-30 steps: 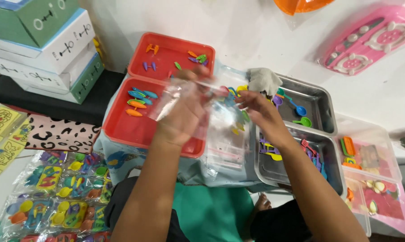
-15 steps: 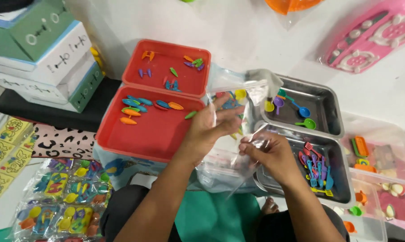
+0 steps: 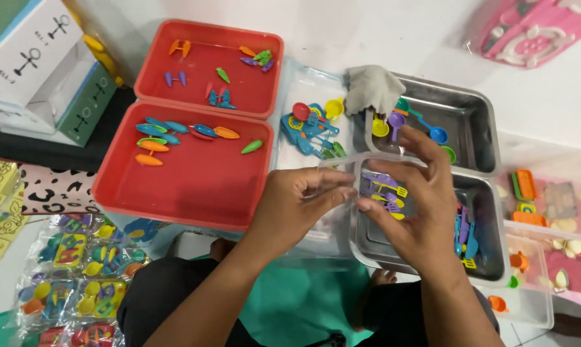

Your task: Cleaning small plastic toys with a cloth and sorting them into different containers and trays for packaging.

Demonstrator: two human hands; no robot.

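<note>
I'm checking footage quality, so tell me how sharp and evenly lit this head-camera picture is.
Head view: light is soft and even, shadows faint. The left hand and right hand are slightly blurred, and the clear bag between them is hard to trace. The red trays look sharp. The metal trays show mild glare, and the frame's edges bend a little.

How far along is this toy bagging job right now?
Done: filled toy packets lie stacked at lower left. In hand: the left hand and right hand spread a clear bag that looks empty. Left: loose pieces in the red trays and steel trays.
</note>
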